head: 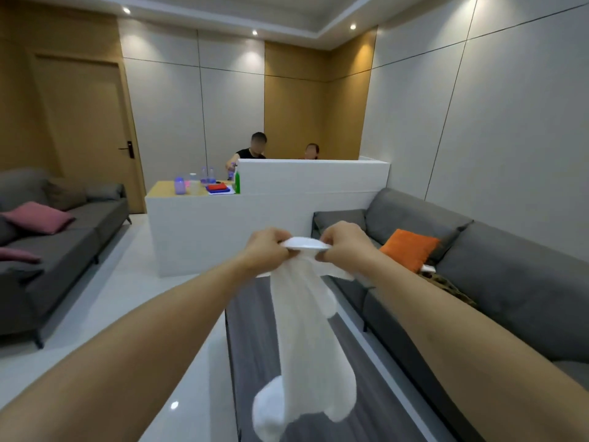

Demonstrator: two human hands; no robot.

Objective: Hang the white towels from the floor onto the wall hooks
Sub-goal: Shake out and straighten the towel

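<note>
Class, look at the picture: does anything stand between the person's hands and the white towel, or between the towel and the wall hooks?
Nothing: left hand and right hand both grip the white towel. No wall hooks appear in view, so that path cannot be judged.

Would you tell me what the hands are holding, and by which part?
Both hands, left hand and right hand, pinch the white towel by its top edge; the rest hangs down.

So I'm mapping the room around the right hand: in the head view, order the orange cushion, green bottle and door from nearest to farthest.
From the right hand:
1. Orange cushion, on the right sofa.
2. Green bottle, on the counter ahead.
3. Door, far left wall.
</note>
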